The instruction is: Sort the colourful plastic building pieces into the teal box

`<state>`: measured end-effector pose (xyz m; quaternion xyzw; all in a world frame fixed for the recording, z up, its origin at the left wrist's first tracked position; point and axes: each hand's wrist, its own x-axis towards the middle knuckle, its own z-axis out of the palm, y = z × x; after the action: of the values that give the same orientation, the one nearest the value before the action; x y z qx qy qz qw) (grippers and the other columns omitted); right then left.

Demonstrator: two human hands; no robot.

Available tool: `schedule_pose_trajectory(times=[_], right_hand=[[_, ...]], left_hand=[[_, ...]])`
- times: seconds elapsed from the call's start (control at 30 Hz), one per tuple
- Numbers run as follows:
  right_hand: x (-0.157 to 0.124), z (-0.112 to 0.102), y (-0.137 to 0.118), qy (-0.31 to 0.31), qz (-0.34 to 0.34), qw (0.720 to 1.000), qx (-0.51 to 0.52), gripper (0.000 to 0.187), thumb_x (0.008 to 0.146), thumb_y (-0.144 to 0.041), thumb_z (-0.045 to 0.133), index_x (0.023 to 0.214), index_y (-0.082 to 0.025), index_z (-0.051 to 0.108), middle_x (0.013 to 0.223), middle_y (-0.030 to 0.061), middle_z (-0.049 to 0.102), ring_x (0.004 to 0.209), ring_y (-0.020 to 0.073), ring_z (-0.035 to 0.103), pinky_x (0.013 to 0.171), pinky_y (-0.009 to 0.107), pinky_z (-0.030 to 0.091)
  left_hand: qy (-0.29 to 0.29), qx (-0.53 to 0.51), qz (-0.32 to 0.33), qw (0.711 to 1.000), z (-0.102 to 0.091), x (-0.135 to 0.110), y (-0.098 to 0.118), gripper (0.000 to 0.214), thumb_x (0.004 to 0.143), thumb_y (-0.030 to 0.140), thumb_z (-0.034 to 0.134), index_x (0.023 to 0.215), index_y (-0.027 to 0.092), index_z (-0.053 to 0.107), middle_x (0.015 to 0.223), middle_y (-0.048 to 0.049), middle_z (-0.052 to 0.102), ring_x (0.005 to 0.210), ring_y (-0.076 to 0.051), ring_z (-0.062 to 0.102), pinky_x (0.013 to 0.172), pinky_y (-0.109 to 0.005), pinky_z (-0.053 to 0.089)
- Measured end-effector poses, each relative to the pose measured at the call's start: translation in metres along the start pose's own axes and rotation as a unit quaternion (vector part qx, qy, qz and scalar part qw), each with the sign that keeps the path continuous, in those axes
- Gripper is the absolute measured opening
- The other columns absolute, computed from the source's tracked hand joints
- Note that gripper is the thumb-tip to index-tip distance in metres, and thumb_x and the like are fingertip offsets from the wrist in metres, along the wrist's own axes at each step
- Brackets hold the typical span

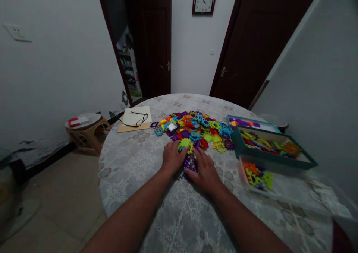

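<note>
At the near edge of a pile of colourful plastic gear pieces, both hands work close together. My left hand is closed at the left side of a yellow-green toy gear. Thumb and fingers of my right hand curl around a purple toy gear piece, which sits between the two hands just below the green gear. Whether the purple and green pieces are joined cannot be made out. My fingers partly cover both.
A patterned cloth covers the round table. Eyeglasses rest on papers at the left. On the right stand a green box of plastic pieces, its lid with purple pieces, and a clear plastic tub holding more pieces.
</note>
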<state>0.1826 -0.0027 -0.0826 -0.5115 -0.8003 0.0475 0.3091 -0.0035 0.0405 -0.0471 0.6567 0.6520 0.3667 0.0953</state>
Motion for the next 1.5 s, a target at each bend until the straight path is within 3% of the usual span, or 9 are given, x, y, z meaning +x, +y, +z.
schedule_pose_trajectory(times=[0.13, 0.27, 0.6, 0.8, 1.0, 1.1, 1.2, 1.37, 1.5], right_hand=[[-0.001, 0.000, 0.003, 0.030, 0.016, 0.999, 0.007, 0.074, 0.098, -0.035, 0.064, 0.166, -0.018, 0.040, 0.167, 0.0228, 0.048, 0.158, 0.0371, 0.043, 0.127, 0.064, 0.038], [-0.002, 0.000, 0.013, 0.064, 0.032, 0.997, 0.013, 0.064, 0.100, -0.031, 0.058, 0.160, -0.013, 0.047, 0.161, 0.0246, 0.054, 0.154, 0.0368, 0.048, 0.126, 0.062, 0.042], [0.006, -0.009, 0.038, 0.108, 0.075, 0.990, 0.053, 0.070, 0.093, -0.020, 0.053, 0.163, -0.017, 0.046, 0.150, 0.0185, 0.063, 0.141, 0.0322, 0.059, 0.122, 0.054, 0.049], [0.010, -0.018, 0.034, 0.122, 0.100, 0.985, 0.072, 0.079, 0.094, -0.016, 0.050, 0.171, -0.019, 0.035, 0.159, 0.0161, 0.057, 0.147, 0.0295, 0.055, 0.125, 0.051, 0.047], [0.014, -0.024, 0.034, 0.076, 0.090, 0.989, 0.090, 0.050, 0.098, -0.021, 0.056, 0.147, -0.019, 0.064, 0.145, 0.0139, 0.068, 0.137, 0.0276, 0.062, 0.125, 0.048, 0.047], [0.015, -0.028, 0.032, 0.069, 0.088, 0.988, 0.106, 0.042, 0.098, -0.023, 0.060, 0.139, -0.017, 0.069, 0.138, 0.0147, 0.071, 0.131, 0.0285, 0.066, 0.121, 0.047, 0.050], [0.016, -0.030, 0.030, 0.072, 0.084, 0.987, 0.115, 0.041, 0.096, -0.021, 0.062, 0.136, -0.018, 0.070, 0.133, 0.0141, 0.073, 0.127, 0.0284, 0.067, 0.118, 0.046, 0.052], [0.015, -0.028, 0.027, 0.084, 0.081, 0.985, 0.128, 0.043, 0.095, -0.018, 0.061, 0.136, -0.018, 0.070, 0.132, 0.0149, 0.072, 0.126, 0.0288, 0.068, 0.117, 0.047, 0.052], [0.014, -0.028, 0.027, 0.088, 0.081, 0.984, 0.133, 0.041, 0.097, -0.021, 0.061, 0.138, -0.019, 0.069, 0.132, 0.0155, 0.072, 0.126, 0.0295, 0.068, 0.116, 0.048, 0.053]], left_hand=[[-0.006, -0.027, -0.008, 1.000, 0.009, -0.011, 0.025, 0.034, 0.100, 0.039, 0.068, 0.127, 0.019, 0.074, 0.129, -0.0165, 0.075, 0.128, -0.034, 0.066, 0.119, -0.052, 0.045], [-0.025, -0.066, 0.038, 0.997, 0.011, -0.023, 0.037, 0.026, 0.099, 0.033, 0.067, 0.121, 0.022, 0.076, 0.124, -0.0137, 0.077, 0.125, -0.032, 0.068, 0.117, -0.053, 0.048], [-0.124, -0.125, 0.205, 0.963, -0.011, -0.032, 0.027, 0.044, 0.098, 0.034, 0.069, 0.141, 0.026, 0.067, 0.139, -0.0146, 0.071, 0.133, -0.031, 0.067, 0.118, -0.049, 0.054], [-0.204, -0.051, 0.278, 0.937, -0.019, -0.035, 0.019, 0.084, 0.084, 0.052, 0.086, 0.159, 0.030, 0.053, 0.161, -0.0169, 0.057, 0.149, -0.038, 0.055, 0.125, -0.058, 0.044], [-0.198, 0.045, 0.236, 0.950, 0.000, -0.052, 0.028, 0.125, 0.057, 0.066, 0.098, 0.166, 0.034, 0.045, 0.175, -0.0217, 0.040, 0.157, -0.053, 0.040, 0.126, -0.076, 0.027], [-0.196, 0.063, 0.217, 0.954, 0.005, -0.054, 0.036, 0.122, 0.061, 0.062, 0.098, 0.167, 0.031, 0.045, 0.175, -0.0250, 0.038, 0.155, -0.055, 0.043, 0.123, -0.077, 0.031], [-0.211, 0.077, 0.215, 0.951, -0.001, -0.049, 0.040, 0.105, 0.073, 0.052, 0.093, 0.165, 0.030, 0.047, 0.174, -0.0237, 0.040, 0.151, -0.050, 0.050, 0.121, -0.069, 0.040], [-0.201, 0.103, 0.219, 0.949, -0.017, -0.035, 0.035, 0.070, 0.094, 0.022, 0.069, 0.162, 0.023, 0.052, 0.167, -0.0200, 0.051, 0.147, -0.037, 0.058, 0.121, -0.053, 0.047], [-0.176, 0.095, 0.217, 0.955, -0.018, -0.026, 0.026, 0.057, 0.099, 0.017, 0.060, 0.155, 0.019, 0.059, 0.156, -0.0203, 0.060, 0.138, -0.035, 0.064, 0.114, -0.051, 0.053]])
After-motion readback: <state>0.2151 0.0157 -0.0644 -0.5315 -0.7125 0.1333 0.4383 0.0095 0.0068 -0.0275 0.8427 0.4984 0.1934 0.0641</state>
